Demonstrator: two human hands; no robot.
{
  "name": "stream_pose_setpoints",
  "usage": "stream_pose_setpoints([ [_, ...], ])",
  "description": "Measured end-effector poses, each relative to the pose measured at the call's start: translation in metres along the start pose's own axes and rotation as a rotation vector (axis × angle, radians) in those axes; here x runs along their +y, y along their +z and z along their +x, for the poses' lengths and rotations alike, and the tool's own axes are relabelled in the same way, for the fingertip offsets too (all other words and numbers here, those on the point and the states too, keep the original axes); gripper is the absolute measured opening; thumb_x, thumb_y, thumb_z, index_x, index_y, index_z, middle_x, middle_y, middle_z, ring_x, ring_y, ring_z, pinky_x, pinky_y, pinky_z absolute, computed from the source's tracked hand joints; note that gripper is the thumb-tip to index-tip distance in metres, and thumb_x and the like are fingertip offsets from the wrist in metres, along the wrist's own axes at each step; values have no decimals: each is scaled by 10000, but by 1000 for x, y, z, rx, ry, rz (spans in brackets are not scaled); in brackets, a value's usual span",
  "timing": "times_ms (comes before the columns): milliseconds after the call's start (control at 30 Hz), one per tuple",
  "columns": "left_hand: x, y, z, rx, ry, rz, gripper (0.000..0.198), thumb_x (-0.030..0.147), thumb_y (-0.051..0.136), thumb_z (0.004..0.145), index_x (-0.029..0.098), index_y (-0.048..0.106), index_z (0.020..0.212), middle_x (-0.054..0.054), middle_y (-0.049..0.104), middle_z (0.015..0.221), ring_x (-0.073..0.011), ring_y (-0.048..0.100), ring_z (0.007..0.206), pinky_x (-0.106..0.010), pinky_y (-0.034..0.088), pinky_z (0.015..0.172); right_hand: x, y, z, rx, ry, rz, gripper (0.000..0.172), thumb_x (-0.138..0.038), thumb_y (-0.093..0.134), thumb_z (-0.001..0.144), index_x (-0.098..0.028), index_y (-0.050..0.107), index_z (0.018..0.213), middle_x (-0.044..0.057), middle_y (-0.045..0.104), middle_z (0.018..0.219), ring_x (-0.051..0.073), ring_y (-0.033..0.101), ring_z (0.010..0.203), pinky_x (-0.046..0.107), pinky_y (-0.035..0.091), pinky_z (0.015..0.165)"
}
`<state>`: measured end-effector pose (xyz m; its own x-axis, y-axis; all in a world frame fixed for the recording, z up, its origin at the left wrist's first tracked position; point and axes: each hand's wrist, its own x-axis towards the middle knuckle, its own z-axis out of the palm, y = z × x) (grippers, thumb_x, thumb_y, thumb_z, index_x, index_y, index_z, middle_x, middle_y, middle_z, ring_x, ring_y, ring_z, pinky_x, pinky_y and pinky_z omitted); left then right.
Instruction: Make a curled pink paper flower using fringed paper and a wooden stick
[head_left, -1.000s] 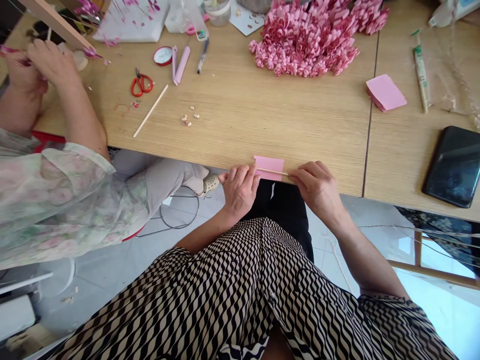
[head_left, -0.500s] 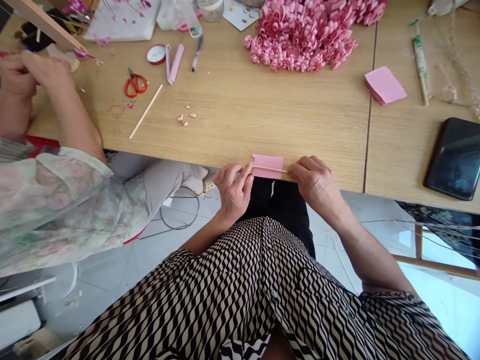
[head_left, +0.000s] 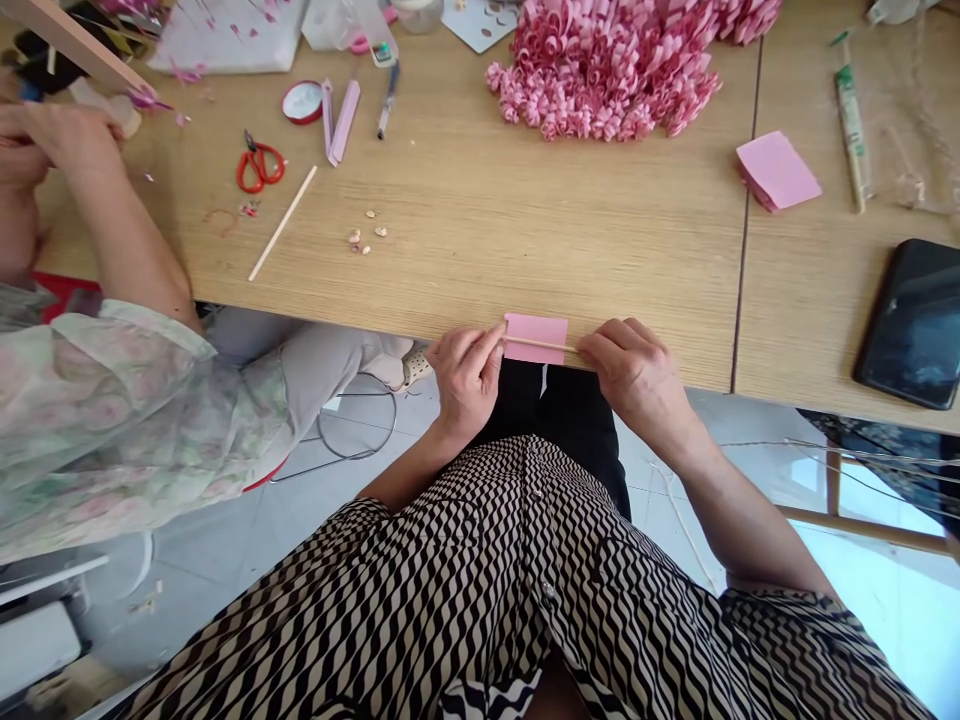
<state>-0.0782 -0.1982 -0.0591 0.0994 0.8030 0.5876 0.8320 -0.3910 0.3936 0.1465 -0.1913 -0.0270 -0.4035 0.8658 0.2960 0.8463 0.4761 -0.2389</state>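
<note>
Both grips are narrow pinches: the left hand (head_left: 466, 378) closes on a pink paper strip (head_left: 535, 338), the right hand (head_left: 637, 380) on the end of a thin wooden stick (head_left: 540, 344), whose long axis runs sideways between them — along the wooden surface's (head_left: 480, 230) edge.

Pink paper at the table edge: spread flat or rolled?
Spread flat: the pink paper lies open, a wooden stick across it, its ends at the left hand and right hand.

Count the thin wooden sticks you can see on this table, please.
2: one stick held between the left hand and right hand over pink paper, and another stick lying loose near the red scissors. Others may be hidden.
</note>
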Motion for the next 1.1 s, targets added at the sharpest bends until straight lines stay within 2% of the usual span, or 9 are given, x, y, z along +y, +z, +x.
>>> stream_pose_setpoints([
  [100, -3, 0, 8, 33, 0, -23, 227, 276, 507, 981, 208, 710, 1057, -38, 668, 894, -157, 609, 881, -337, 373, 853, -1, 0, -1, 7, 3, -15, 247, -30, 454, 875, -196, 627, 812, 37, 611, 805, 156, 460, 744, 285, 361, 630],
  [267, -5, -1, 16, -67, 30, -2, 185, 295, 553, 961, 224, 721, 989, -26, 679, 879, -155, 617, 857, -346, 365, 835, -1, 1, -2, 15, 7, -37, 225, -61, 457, 898, -191, 634, 843, 38, 612, 825, 156, 464, 756, 286, 369, 642],
  [333, -5, -3, 16, -71, 40, -8, 169, 281, 562, 956, 222, 719, 977, -27, 684, 884, -157, 624, 859, -347, 371, 833, 0, 1, -3, 12, 12, -37, 225, -66, 456, 901, -191, 634, 843, 39, 614, 828, 157, 464, 757, 288, 368, 641],
  [567, -6, -8, 5, 26, 65, -49, 109, 230, 597, 933, 197, 694, 967, -36, 710, 899, -161, 652, 887, -347, 415, 854, 0, 3, -2, 24, 4, -43, 215, -75, 447, 908, -181, 619, 834, 59, 620, 847, 170, 453, 774, 298, 376, 649],
  [867, -2, 2, -6, 102, -12, -37, 91, 276, 638, 908, 236, 709, 868, -20, 735, 857, -176, 673, 921, -383, 418, 899, -3, 3, -5, 50, -37, -103, 216, -111, 443, 934, -176, 620, 829, 60, 620, 824, 174, 460, 766, 300, 390, 645],
  [1100, 0, 5, -11, 174, 45, -36, 56, 212, 650, 891, 232, 702, 901, -11, 729, 848, -173, 678, 918, -374, 426, 879, -3, 5, -7, 41, -34, -120, 245, -24, 448, 881, -181, 632, 842, 53, 612, 833, 165, 450, 763, 298, 377, 644],
])
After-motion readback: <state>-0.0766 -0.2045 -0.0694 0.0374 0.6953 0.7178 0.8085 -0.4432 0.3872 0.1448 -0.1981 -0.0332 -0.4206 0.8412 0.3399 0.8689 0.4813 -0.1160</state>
